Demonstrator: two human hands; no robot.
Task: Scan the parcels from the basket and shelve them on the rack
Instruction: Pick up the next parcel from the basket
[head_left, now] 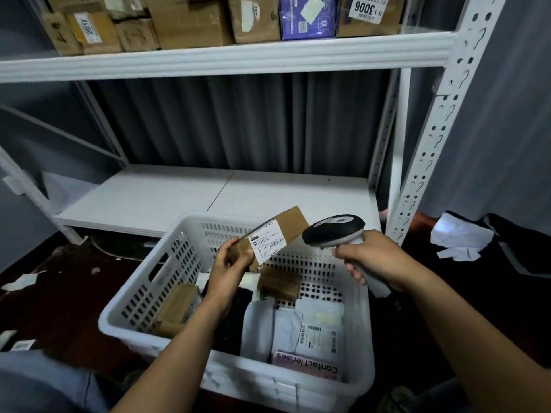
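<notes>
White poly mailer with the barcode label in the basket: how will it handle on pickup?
Probably floppy: the white poly mailer lies creased and flat in the basket. Likely light, given its thin profile. The smooth film may slip when pinched.

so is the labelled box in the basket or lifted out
Lifted out: the left hand holds the box tilted above the basket, near the scanner.

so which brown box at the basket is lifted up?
The labelled box in the left hand, above the basket; the small box mid-basket and the left-wall box lie inside.
</notes>
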